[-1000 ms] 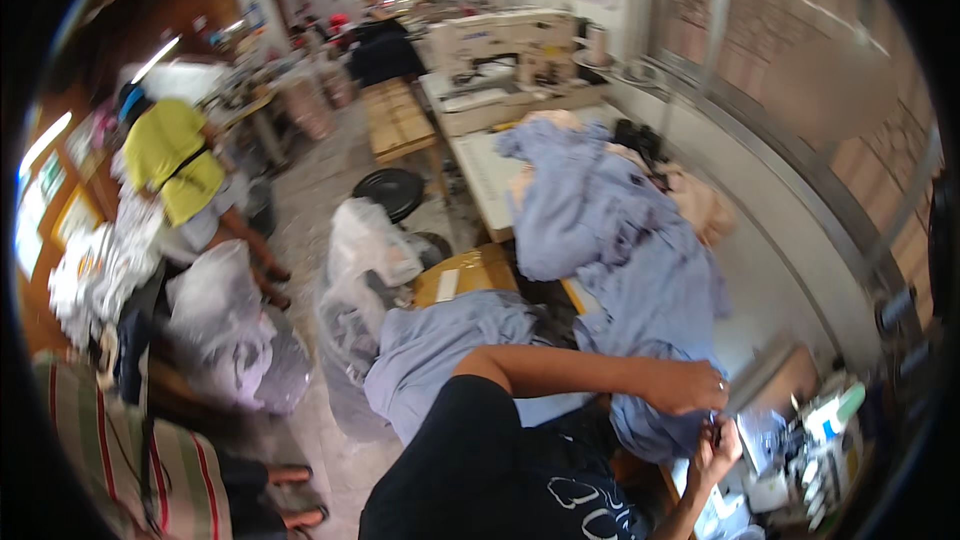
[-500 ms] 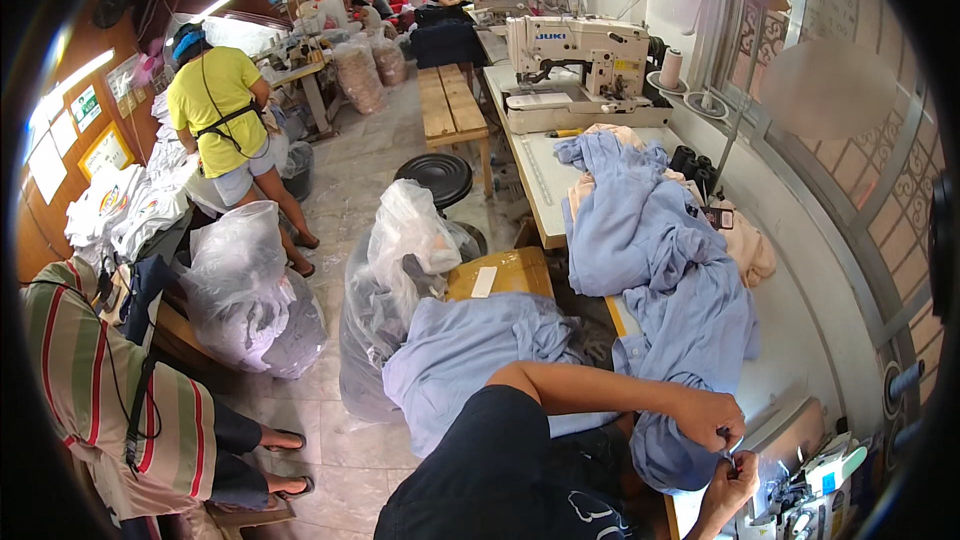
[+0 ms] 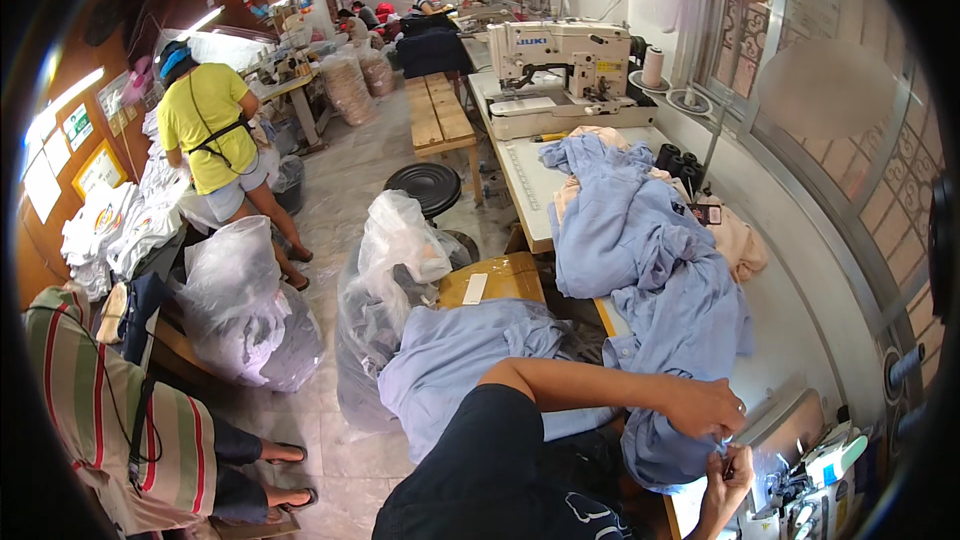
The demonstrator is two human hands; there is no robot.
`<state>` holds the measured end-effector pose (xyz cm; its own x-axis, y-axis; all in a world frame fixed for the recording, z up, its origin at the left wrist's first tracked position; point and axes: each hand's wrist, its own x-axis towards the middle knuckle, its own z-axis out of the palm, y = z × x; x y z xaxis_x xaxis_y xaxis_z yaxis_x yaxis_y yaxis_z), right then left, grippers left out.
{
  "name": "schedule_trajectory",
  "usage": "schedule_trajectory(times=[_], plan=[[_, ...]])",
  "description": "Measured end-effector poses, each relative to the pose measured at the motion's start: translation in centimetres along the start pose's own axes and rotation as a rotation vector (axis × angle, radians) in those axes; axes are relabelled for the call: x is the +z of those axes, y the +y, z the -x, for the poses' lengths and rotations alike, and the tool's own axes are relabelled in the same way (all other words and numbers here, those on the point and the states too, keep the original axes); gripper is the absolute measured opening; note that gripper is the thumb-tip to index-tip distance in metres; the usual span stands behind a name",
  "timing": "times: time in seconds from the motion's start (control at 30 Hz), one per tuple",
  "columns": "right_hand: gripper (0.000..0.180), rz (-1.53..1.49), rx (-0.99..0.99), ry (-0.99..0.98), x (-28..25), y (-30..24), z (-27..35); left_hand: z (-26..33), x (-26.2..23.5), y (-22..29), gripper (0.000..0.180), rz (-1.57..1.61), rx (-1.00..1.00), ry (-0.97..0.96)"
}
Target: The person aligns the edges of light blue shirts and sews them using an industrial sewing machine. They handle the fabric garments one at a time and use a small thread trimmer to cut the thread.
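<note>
A light blue garment (image 3: 668, 340) lies bunched along the right-hand table and hangs down by my hands. My left hand (image 3: 708, 408) reaches in from the middle, its fingers closed in a pinch on a small bit of the blue cloth. Just below it, my right hand (image 3: 730, 475) is closed too, its fingertips meeting the same bit of cloth. Exactly what part of the garment they pinch is too small to make out. Close by on the right stands a lit sewing machine (image 3: 815, 480), partly cut off by the view's rim.
More blue cloth (image 3: 470, 350) lies by a cardboard box (image 3: 510, 275) at my left. Beyond stand another sewing machine (image 3: 560, 65), black thread cones (image 3: 680, 165), a wooden bench (image 3: 440, 120) and a black round stool (image 3: 425, 185). Plastic bags (image 3: 245, 310) and two nearby people occupy the left.
The view has shifted slightly. My left hand has turned a little over the pinched cloth, and its fingers now point further down toward my right hand. Both hands stay together.
</note>
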<state>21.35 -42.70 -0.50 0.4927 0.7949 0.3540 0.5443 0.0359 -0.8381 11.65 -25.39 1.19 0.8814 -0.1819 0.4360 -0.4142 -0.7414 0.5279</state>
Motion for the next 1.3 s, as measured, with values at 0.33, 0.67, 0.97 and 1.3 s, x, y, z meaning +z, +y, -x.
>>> schedule_trajectory(times=[0.33, 0.67, 0.97, 1.3], plan=[[0.017, -0.050, 0.229, 0.032, -0.7, 3.2, -0.8, -2.5, -0.9, -1.4, 0.011, -0.468, -0.021, 0.075], [0.015, -0.586, 0.367, 0.181, -3.0, 2.7, 0.5, -8.5, 1.5, -0.7, 0.010, -0.074, 0.058, 0.227], [0.010, -0.292, 0.427, 0.476, -4.9, 6.5, 7.5, -13.1, 8.8, -2.1, 0.011, -0.021, 0.086, -0.059], [0.018, 0.176, 0.247, 0.628, -5.2, 3.5, 4.3, -13.5, 7.5, -1.2, 0.010, 0.243, 0.114, -0.131]])
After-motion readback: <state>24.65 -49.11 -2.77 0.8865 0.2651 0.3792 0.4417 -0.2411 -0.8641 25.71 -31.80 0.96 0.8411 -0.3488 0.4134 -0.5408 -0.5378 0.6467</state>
